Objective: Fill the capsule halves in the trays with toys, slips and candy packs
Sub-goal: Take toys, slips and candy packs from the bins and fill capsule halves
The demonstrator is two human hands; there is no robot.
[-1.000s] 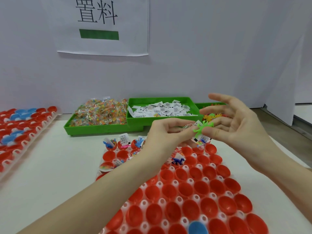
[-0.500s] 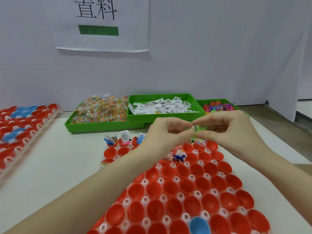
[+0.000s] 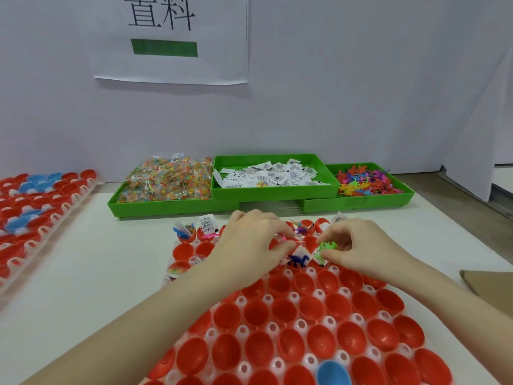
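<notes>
A clear tray [image 3: 301,325] of red capsule halves, one blue [image 3: 333,373], lies in front of me. Halves in its far rows hold toys and slips; a blue toy [image 3: 298,259] lies in one. My right hand [image 3: 358,245] pinches a green toy [image 3: 327,245] with a white slip [image 3: 319,252] low over a far-row half. My left hand [image 3: 255,243] has curled fingers on small items just left of it; what they hold is unclear. Behind stand green bins of candy packs [image 3: 166,182], slips [image 3: 272,176] and toys [image 3: 366,183].
A second tray of red and blue capsule halves [image 3: 36,201] lies at the far left. A cardboard piece [image 3: 488,284] sits at the right table edge. A white wall with a paper sign [image 3: 172,37] closes off the back.
Both hands have dropped from in front of the bins down onto the tray's far rows, carrying the green toy. The right hand's fingers, spread a second ago, have curled round it.
</notes>
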